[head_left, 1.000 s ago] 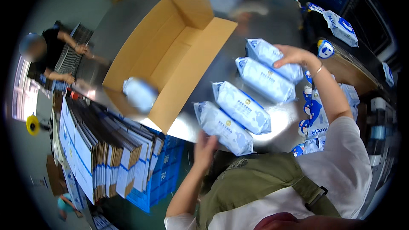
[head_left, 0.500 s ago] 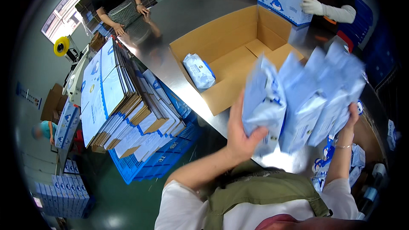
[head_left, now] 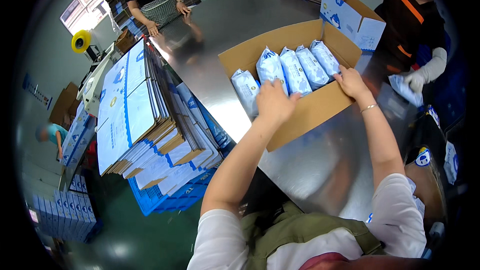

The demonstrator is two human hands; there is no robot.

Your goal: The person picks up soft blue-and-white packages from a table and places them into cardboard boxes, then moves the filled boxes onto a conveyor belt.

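Note:
Several soft white-and-blue packs, which look like wipes (head_left: 297, 71), lie side by side in an open brown carton (head_left: 322, 112) on the table. The second pack from the left (head_left: 270, 63) sits a little higher than the others. My left hand (head_left: 275, 102) rests on the near end of that pack, thumb spread to the right, fingertips partly hidden. Over the carton's near right wall reaches my right hand (head_left: 353, 82), its fingers apart at the near end of the rightmost pack (head_left: 325, 57). Neither hand appears to grip anything.
Flattened printed cartons (head_left: 127, 100) are stacked on a blue crate (head_left: 170, 192) at left. Across the metal table (head_left: 220, 20) stands one person. At right, a gloved co-worker (head_left: 417, 77) holds a pack beside a printed box (head_left: 350, 17).
The row of packs I held between both hands is now inside the carton, beside the pack lying there. My hands moved forward and loosened. The gloved co-worker now has a pack in one hand.

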